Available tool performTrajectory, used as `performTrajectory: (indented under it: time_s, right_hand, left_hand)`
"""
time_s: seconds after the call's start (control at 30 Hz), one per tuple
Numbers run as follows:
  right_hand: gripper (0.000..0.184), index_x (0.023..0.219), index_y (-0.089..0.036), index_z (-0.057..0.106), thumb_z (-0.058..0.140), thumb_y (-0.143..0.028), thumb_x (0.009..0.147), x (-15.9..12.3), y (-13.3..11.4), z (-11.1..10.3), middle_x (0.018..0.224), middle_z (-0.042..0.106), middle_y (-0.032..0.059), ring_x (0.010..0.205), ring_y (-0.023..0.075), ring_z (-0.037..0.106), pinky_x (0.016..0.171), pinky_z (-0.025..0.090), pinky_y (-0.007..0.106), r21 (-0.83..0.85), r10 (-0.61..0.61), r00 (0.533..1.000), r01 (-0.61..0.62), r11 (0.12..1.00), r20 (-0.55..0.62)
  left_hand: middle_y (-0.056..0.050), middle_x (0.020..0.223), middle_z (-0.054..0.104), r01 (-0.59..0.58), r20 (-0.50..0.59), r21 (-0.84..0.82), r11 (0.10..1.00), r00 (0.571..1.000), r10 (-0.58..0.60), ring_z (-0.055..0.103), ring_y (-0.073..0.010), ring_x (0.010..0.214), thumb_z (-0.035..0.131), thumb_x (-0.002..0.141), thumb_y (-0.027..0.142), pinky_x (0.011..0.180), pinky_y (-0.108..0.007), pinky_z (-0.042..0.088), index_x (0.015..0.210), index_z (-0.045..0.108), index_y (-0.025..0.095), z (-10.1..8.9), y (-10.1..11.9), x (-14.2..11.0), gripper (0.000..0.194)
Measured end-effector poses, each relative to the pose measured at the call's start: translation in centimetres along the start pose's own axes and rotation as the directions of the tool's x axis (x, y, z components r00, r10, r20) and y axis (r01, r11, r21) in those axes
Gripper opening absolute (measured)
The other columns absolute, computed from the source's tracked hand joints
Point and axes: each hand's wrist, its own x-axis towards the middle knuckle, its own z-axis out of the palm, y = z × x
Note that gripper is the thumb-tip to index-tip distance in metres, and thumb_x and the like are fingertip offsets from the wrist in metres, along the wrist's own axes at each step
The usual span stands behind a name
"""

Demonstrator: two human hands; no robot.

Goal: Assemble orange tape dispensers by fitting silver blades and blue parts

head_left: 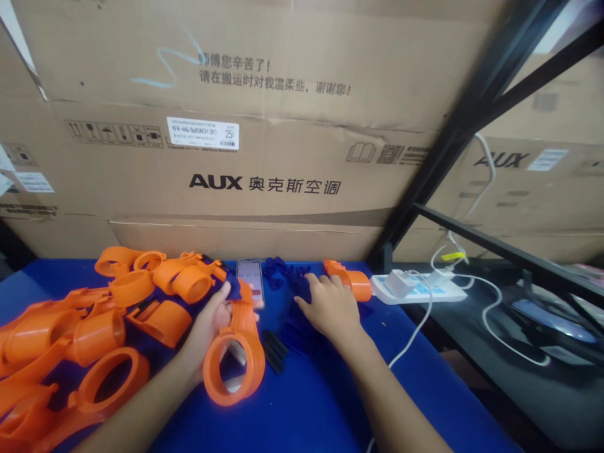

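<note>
My left hand [218, 314] is closed around the arm of an orange plastic ring holder [257, 368], whose round ring hangs toward me. A dark blue plastic piece [232, 288] sits at the holder's upper end, by my thumb. Over a group of small dark blue plastic parts [278, 270], my right hand [333, 305] reaches down with thumb and forefinger apart. Its other fingertips are partly hidden, and dark blue parts lie under and beside it. Black strips [274, 352] lie on the blue tabletop [302, 415] between my hands.
Several orange ring holders [101, 336] are piled at the left, and another orange holder [356, 284] lies beyond my right hand. A phone [250, 280] lies at the back. A white power strip [425, 289] with cables sits right, near the black rack [438, 151]. Cardboard boxes [264, 226] wall the back.
</note>
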Motion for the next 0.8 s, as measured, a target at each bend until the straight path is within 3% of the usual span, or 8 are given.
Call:
performTrajectory:
  time_s: [0.2, 0.33, 0.47, 0.53, 0.63, 0.7, 0.8]
  right_hand:
    - [0.057, 0.135, -0.016, 0.061, 0.069, -0.05, 0.091, 0.1, -0.1, 0.6, 0.117, 0.072, 0.02, 0.115, 0.0397, 0.058, 0.093, 0.041, 0.048, -0.043, 0.004, 1.0, -0.004, 0.999, 0.001]
    - [0.045, 0.13, -0.016, 0.064, 0.07, -0.038, 0.092, 0.3, -0.1, 0.7, 0.113, 0.071, 0.019, 0.112, 0.0379, 0.06, 0.089, 0.043, 0.045, -0.015, -0.014, 0.999, 0.014, 1.0, -0.029]
    - [0.032, 0.125, -0.016, 0.064, 0.06, -0.016, 0.093, 0.9, 0.3, 0.8, 0.111, 0.071, 0.017, 0.103, 0.0313, 0.066, 0.087, 0.048, 0.04, 0.227, -0.014, 0.985, 0.053, 0.972, -0.17]
    - [0.031, 0.121, -0.017, 0.065, 0.055, -0.012, 0.092, 1.3, 0.6, 0.7, 0.108, 0.073, 0.0144, 0.101, 0.0286, 0.069, 0.087, 0.05, 0.039, 0.435, 0.032, 0.962, 0.092, 0.896, -0.27]
    - [0.025, 0.116, -0.02, 0.067, 0.058, -0.02, 0.092, 1.4, 0.6, 0.3, 0.099, 0.075, 0.0093, 0.09, 0.026, 0.071, 0.082, 0.054, 0.038, 0.694, 0.139, 0.926, 0.157, 0.703, -0.35]
    - [0.025, 0.115, -0.02, 0.068, 0.062, -0.029, 0.093, 1.1, -0.1, 0.1, 0.096, 0.074, 0.0078, 0.078, 0.0231, 0.071, 0.074, 0.055, 0.036, 0.814, 0.179, 0.923, 0.193, 0.548, -0.339]
    - [0.028, 0.114, -0.021, 0.069, 0.066, -0.037, 0.092, 0.0, -2.0, -0.1, 0.095, 0.071, 0.0071, 0.07, 0.0192, 0.067, 0.061, 0.053, 0.031, 0.927, 0.138, 0.953, 0.22, 0.304, -0.271]
  left_hand:
    - [-0.015, 0.092, 0.078, -0.004, 0.004, 0.008, 1.0, 1.0, 0.004, 0.074, -0.0257, 0.07, 0.067, 0.089, 0.06, 0.061, -0.034, 0.058, 0.13, 0.064, 0.013, 0.1, -0.1, 0.0, 0.063]
    - [-0.015, 0.09, 0.078, -0.002, 0.004, 0.012, 1.0, 1.0, 0.002, 0.074, -0.0266, 0.071, 0.067, 0.09, 0.059, 0.061, -0.034, 0.058, 0.129, 0.065, 0.012, 0.1, -0.1, 0.0, 0.061]
    - [-0.014, 0.089, 0.078, -0.001, 0.01, 0.004, 1.0, 1.0, 0.001, 0.074, -0.0258, 0.072, 0.067, 0.091, 0.056, 0.063, -0.033, 0.058, 0.131, 0.065, 0.013, 0.1, 0.0, 0.0, 0.059]
    - [-0.013, 0.089, 0.078, 0.0, 0.01, -0.005, 1.0, 1.0, 0.0, 0.073, -0.0249, 0.07, 0.067, 0.092, 0.054, 0.065, -0.033, 0.058, 0.132, 0.065, 0.014, 0.0, 0.0, 0.0, 0.057]
    - [-0.012, 0.089, 0.078, -0.004, 0.02, -0.023, 1.0, 1.0, 0.004, 0.073, -0.0237, 0.07, 0.067, 0.092, 0.053, 0.068, -0.033, 0.058, 0.132, 0.064, 0.015, 0.1, 0.0, -0.1, 0.055]
    - [-0.012, 0.089, 0.077, 0.016, 0.032, -0.013, 1.0, 0.999, -0.016, 0.072, -0.0232, 0.068, 0.067, 0.092, 0.054, 0.068, -0.034, 0.058, 0.132, 0.065, 0.014, 0.4, -0.2, -0.4, 0.056]
    - [-0.013, 0.086, 0.077, 0.041, 0.043, 0.034, 0.999, 0.998, -0.043, 0.071, -0.0238, 0.066, 0.068, 0.091, 0.055, 0.065, -0.035, 0.058, 0.129, 0.066, 0.012, 0.9, -0.8, -1.3, 0.057]
